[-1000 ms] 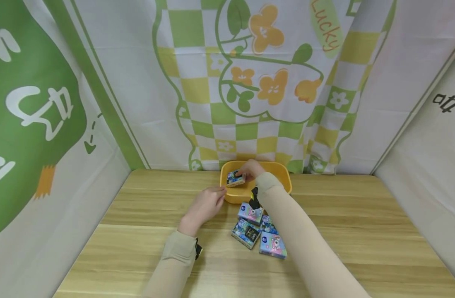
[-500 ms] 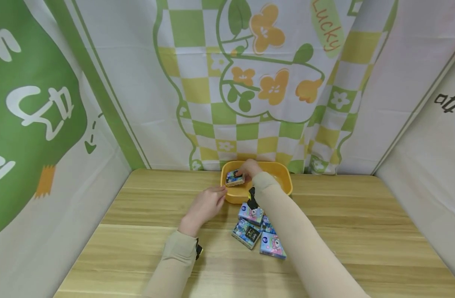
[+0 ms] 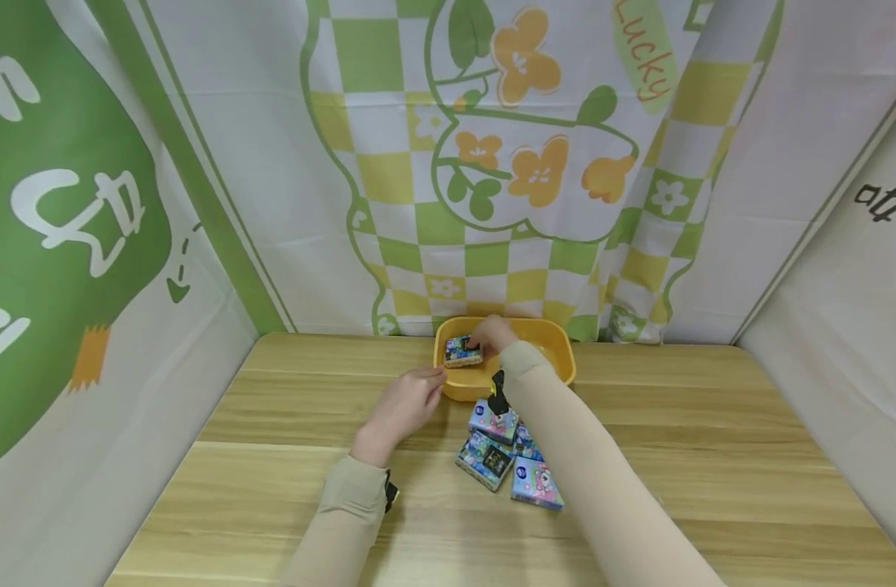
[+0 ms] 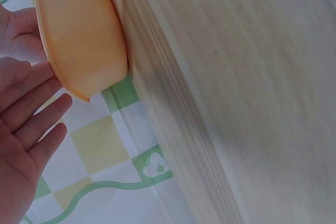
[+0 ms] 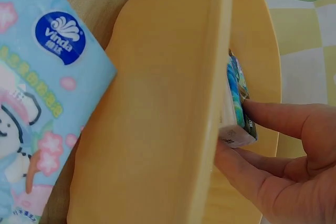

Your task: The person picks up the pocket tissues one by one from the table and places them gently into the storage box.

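In the head view, my right hand (image 3: 494, 334) reaches into the yellow plastic basket (image 3: 558, 342) at the back of the table. The right wrist view shows its thumb and fingers pinching the end of a small blue-patterned tissue pack (image 5: 239, 114), which lies at the basket's left end. My left hand (image 3: 411, 403) is at the basket's left front corner. Its straight fingers (image 4: 44, 145) touch the rim, seen in the left wrist view. In front of the basket lie several more tissue packs: light blue and pink ones (image 3: 538, 483), and darker patterned ones (image 3: 484, 461).
The wooden table (image 3: 286, 456) extends to both sides of the basket. A checked, flowered curtain (image 3: 484, 253) hangs right behind the basket, and printed cloth walls (image 3: 220, 269) enclose the sides. My right forearm (image 3: 602, 456) partly covers the loose packs.
Inside the basket, the tissue pack has turned slightly to lie straighter, and my right hand has shifted a little to the right. My left hand stays at the rim.
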`<state>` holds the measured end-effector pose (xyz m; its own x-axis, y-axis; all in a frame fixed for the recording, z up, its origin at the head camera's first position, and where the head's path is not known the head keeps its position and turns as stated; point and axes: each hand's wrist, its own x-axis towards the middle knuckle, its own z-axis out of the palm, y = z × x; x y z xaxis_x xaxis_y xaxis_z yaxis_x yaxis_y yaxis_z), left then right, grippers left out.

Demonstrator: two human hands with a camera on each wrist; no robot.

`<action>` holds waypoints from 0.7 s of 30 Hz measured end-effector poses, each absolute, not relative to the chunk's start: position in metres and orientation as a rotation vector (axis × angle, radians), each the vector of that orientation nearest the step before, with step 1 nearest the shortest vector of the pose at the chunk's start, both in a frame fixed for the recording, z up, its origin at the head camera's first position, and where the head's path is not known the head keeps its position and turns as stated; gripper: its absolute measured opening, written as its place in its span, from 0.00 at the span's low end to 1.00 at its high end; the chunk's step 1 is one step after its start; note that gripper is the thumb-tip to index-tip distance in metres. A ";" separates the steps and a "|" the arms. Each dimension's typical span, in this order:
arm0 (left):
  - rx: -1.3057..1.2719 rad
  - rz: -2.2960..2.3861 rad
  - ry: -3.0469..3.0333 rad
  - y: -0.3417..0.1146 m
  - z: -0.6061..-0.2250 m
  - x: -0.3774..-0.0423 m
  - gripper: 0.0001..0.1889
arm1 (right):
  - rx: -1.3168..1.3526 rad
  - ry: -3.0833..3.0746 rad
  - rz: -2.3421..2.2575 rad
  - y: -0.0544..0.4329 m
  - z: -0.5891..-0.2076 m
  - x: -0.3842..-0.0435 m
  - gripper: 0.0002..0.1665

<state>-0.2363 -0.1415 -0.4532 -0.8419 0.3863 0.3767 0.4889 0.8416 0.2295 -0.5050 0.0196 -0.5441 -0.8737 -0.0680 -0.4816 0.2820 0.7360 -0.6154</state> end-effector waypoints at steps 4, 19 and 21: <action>-0.653 -0.464 -2.717 -0.142 -0.453 -0.236 0.15 | 0.165 2.475 -0.980 0.019 -0.559 -0.516 0.19; -0.647 -0.459 -2.718 -0.142 -0.453 -0.236 0.15 | 0.221 2.555 -0.961 0.025 -0.697 -0.638 0.25; -0.646 -0.458 -2.720 -0.142 -0.453 -0.236 0.15 | 0.237 2.549 -0.983 0.025 -0.688 -0.628 0.25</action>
